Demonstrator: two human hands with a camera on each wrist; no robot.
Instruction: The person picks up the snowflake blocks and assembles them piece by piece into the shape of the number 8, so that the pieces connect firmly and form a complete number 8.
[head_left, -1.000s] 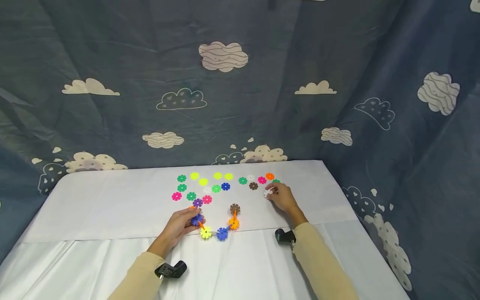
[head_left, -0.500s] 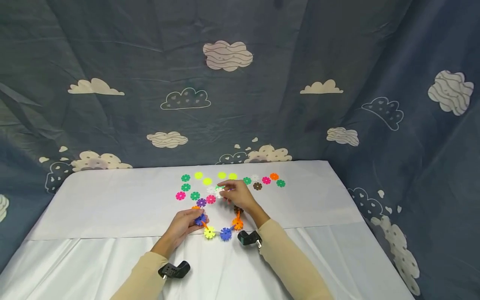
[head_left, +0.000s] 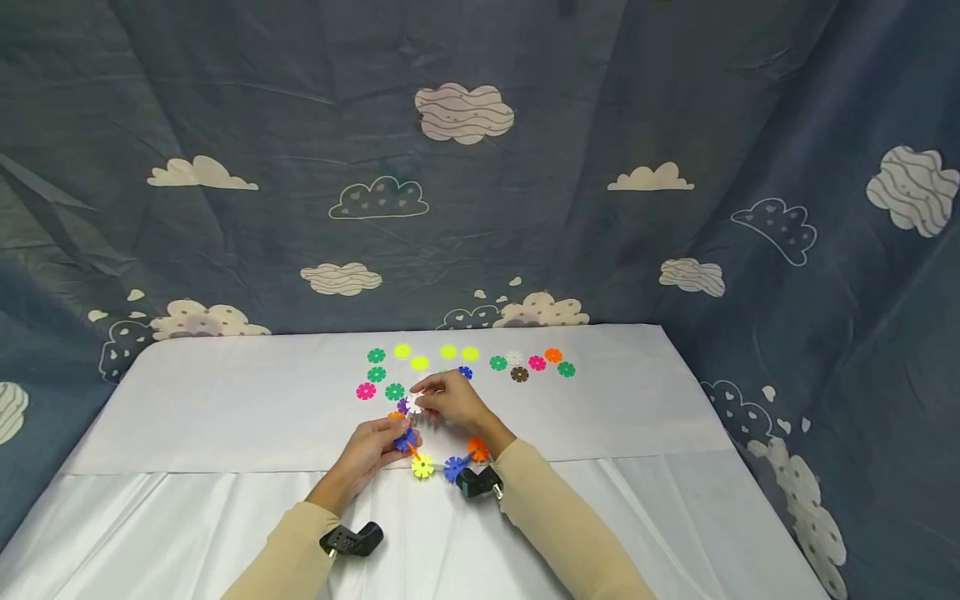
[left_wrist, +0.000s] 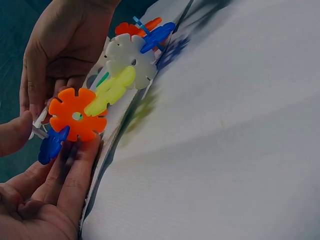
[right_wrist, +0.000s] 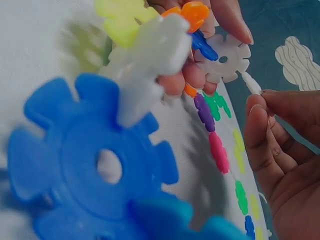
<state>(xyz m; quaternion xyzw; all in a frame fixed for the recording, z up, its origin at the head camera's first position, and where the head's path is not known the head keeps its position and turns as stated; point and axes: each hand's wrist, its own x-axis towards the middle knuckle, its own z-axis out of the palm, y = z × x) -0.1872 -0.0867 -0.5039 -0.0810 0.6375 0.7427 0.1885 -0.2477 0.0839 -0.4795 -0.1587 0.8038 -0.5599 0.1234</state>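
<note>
At one end of a curved chain of flower-shaped discs (head_left: pixel 454 469), a person's right hand (head_left: pixel 452 398) pinches a white disc (head_left: pixel 414 404) — its edge at the rim of the chain's white end piece (right_wrist: pixel 234 62) — while the left hand (head_left: pixel 367 446) grips that end. Scattered discs (head_left: pixel 519 374) lie beyond the chain on white cloth (head_left: pixel 247 400).

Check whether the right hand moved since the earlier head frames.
Yes, leftward: the head view shows the right hand now left of the loose brown disc, formerly right of it.
</note>
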